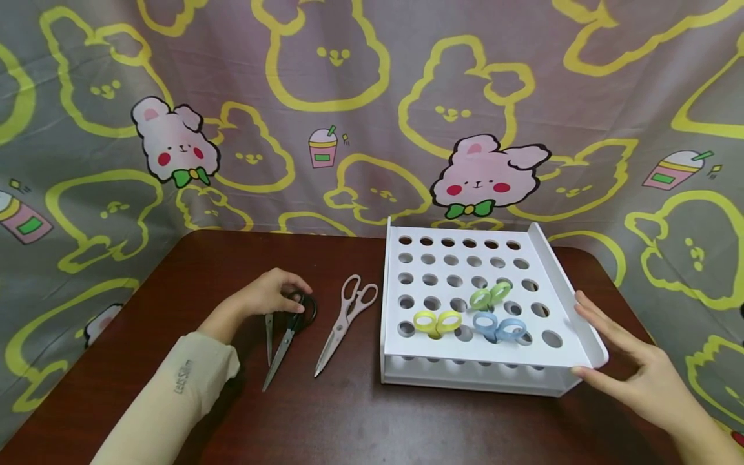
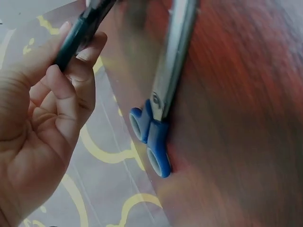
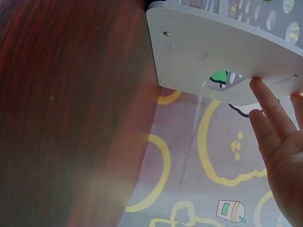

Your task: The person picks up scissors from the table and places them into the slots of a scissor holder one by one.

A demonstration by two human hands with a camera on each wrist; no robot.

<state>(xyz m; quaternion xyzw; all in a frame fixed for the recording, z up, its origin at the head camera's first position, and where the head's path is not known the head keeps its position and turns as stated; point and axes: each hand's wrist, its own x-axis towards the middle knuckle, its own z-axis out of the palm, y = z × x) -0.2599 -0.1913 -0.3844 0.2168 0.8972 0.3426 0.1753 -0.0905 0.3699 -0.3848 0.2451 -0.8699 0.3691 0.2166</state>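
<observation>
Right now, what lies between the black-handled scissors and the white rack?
In the head view, the pale-handled scissors lie on the table between the black-handled scissors and the white rack.

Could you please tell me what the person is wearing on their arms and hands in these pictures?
The left arm wears a long, snug, cream-coloured sleeve that ends at the wrist, with small grey lettering printed near the cuff, too small to read surely. The left hand is bare, with no glove, ring or watch showing. The right hand and the visible part of its forearm are bare too, with no sleeve in view.
</observation>
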